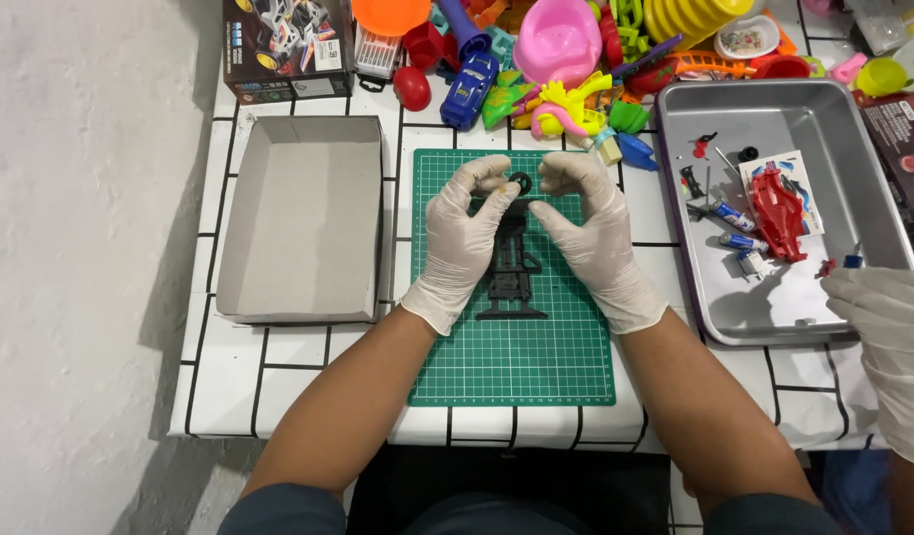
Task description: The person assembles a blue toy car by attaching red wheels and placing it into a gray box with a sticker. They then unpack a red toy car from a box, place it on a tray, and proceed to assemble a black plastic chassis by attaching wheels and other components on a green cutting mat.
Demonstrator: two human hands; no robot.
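Note:
Both my hands wear white gloves and meet over a green cutting mat [536, 367]. My left hand [462, 238] and my right hand [591, 233] pinch a small black ring-shaped tyre [519, 182] between their fingertips. Just below the tyre a black toy car chassis [511, 267] lies flat on the mat, between my two palms. Neither hand touches the chassis as far as I can see.
An empty grey cardboard box lid [304, 218] sits left of the mat. A metal tray [774, 307] on the right holds a red car body [777, 210], batteries and small parts. Another person's gloved hand [888, 332] rests at its right corner. Colourful plastic toys [566, 59] crowd the back.

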